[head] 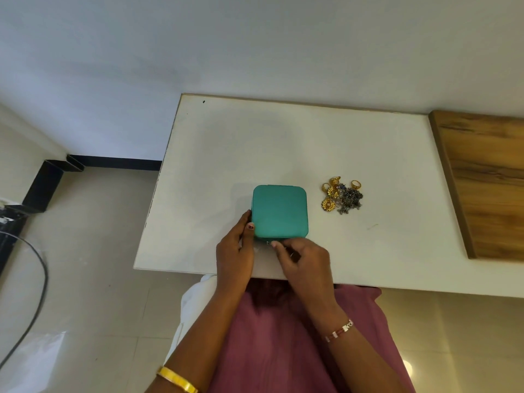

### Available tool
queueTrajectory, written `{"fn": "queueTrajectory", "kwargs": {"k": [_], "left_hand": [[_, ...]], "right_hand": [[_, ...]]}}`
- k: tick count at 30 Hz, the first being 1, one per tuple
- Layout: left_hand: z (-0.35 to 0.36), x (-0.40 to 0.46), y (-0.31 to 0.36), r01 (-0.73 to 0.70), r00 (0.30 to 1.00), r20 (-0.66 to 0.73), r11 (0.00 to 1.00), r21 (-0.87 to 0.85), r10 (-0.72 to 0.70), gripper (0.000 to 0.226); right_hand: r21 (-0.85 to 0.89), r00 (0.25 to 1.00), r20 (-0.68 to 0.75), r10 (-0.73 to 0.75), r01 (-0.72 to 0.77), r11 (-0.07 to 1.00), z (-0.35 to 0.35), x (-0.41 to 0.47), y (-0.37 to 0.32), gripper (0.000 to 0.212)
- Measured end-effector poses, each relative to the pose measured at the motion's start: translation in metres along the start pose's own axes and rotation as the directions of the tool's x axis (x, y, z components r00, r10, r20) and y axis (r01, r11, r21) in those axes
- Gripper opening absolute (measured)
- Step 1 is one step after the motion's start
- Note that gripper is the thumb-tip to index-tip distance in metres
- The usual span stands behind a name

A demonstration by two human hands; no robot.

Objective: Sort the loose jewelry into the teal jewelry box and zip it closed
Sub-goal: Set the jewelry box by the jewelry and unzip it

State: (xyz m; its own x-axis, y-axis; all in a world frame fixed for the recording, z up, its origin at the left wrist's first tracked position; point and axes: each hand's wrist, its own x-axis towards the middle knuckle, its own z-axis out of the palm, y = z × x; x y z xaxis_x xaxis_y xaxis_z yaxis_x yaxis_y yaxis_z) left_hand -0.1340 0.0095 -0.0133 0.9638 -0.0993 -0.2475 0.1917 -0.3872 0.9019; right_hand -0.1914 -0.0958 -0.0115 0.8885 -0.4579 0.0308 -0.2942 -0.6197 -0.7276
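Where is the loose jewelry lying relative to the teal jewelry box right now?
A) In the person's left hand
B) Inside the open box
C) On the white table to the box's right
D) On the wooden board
C: the pile of loose jewelry sits on the white table, right of the closed teal jewelry box and apart from it.
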Motion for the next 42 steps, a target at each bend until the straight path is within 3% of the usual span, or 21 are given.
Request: {"fn": "queueTrajectory", "kwargs": {"k": [3, 5, 8, 11, 16, 26, 33, 38, 42], "left_hand": [[-0.006, -0.004, 0.0, 0.052, 0.992, -0.109, 0.996, -0.072, -0.06, 0.028], [-0.011, -0.009, -0.001, 0.119, 0.976, -0.167, 0.986, -0.119, -0.138, 0.021], [-0.012, -0.013, -0.002, 0.206, 0.968, -0.122, 0.971, -0.122, -0.221, 0.017], [-0.005, -0.015, 0.0, 0.19, 0.982, -0.031, 0.98, 0.062, -0.188, 0.01], [0.003, -0.017, 0.005, 0.114, 0.993, -0.029, 0.97, 0.215, -0.11, 0.032], [0.004, -0.016, 0.001, 0.06, 0.998, -0.049, 0.972, 0.229, -0.05, 0.021], [-0.013, -0.015, -0.002, -0.034, 0.998, -0.041, 0.936, 0.35, 0.051, 0.007], [-0.024, 0.001, -0.005, 0.002, 0.996, -0.08, 0.945, 0.327, 0.026, 0.008], [-0.032, 0.016, -0.009, -0.102, 0.991, -0.039, 0.924, 0.368, 0.125, 0.011]], "right_hand": [[-0.03, 0.97, -0.217, -0.112, 0.108, 0.994, -0.013, 0.003, 0.005, 0.021], [-0.062, 0.956, -0.259, -0.138, 0.126, 0.99, -0.015, 0.007, 0.012, 0.018], [-0.039, 0.983, -0.156, -0.098, 0.093, 0.995, -0.01, 0.013, 0.02, 0.039], [0.084, 0.995, -0.065, -0.079, 0.084, 0.993, -0.006, 0.014, 0.022, 0.041], [0.143, 0.996, -0.05, -0.071, 0.078, 0.987, -0.007, 0.016, 0.025, 0.041], [0.136, 0.996, -0.035, -0.081, 0.085, 0.987, -0.008, 0.016, 0.027, 0.04], [0.113, 0.997, 0.009, -0.081, 0.079, 0.99, -0.012, 0.018, 0.028, 0.041], [0.053, 0.993, 0.061, -0.1, 0.097, 0.994, -0.014, 0.02, 0.03, 0.041], [0.003, 0.986, 0.113, -0.121, 0.121, 0.993, -0.016, 0.023, 0.03, 0.043]]}}
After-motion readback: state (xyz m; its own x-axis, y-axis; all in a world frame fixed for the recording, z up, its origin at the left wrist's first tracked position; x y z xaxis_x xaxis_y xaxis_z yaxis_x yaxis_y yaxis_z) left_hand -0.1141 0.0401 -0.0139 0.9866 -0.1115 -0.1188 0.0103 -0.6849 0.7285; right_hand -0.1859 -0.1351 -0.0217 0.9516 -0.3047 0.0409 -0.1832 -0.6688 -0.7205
